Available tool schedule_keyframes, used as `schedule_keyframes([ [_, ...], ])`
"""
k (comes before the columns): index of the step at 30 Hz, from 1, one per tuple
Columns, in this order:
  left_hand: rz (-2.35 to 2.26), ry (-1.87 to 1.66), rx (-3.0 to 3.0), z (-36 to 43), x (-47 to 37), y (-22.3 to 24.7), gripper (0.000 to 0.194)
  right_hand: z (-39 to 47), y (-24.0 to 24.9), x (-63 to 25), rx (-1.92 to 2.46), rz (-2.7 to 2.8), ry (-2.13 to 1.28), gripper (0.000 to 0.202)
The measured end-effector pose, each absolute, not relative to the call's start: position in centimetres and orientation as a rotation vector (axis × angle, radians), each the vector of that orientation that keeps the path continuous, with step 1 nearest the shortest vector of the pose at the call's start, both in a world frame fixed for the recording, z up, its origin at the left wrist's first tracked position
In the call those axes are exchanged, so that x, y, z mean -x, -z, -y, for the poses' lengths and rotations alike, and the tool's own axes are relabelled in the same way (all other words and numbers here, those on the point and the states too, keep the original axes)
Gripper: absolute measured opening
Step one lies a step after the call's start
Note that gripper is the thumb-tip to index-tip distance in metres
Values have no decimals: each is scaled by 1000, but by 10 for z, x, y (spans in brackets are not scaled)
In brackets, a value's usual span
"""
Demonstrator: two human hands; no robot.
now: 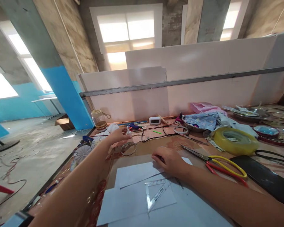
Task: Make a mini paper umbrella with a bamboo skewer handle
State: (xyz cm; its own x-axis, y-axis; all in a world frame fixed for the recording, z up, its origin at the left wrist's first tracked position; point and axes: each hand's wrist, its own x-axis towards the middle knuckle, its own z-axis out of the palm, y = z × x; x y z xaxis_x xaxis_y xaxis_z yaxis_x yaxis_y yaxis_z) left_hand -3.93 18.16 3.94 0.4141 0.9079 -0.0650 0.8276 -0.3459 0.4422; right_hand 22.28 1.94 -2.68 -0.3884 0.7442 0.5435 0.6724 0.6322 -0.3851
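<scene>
My left hand (119, 135) reaches to the back left of the table, its fingers closed around a small white bottle with a pointed nozzle (128, 131). Just below it lies a round ring-shaped band (128, 149). My right hand (169, 160) rests curled on the top edge of white paper (130, 198); what its fingers hold, if anything, is hidden. A clear triangular set square (156, 197) lies on the paper below that hand. To its right, scissors with red and yellow handles (217, 162) lie partly spread.
A roll of yellowish tape (236, 141) and a black phone-like slab (262, 176) lie at right. Behind are a bowl with cloth (198, 123), a small white clock-like device (154, 120), black cable and a lidded jar (99, 121). A pale partition (191, 91) stands at the back.
</scene>
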Motion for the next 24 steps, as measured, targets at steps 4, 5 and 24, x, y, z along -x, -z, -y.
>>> schedule_keyframes([
  [4,-1566,-277,-2276,-182,28,-28,35,-19,27,-223,1112,2167,-141,17],
  [5,-1583,-282,-2285,-184,25,-30,35,-19,26,-222,1113,2167,-146,17],
  [24,-1541,-274,-2539,-190,-84,-13,36,-15,23,-218,1088,2187,-262,18],
])
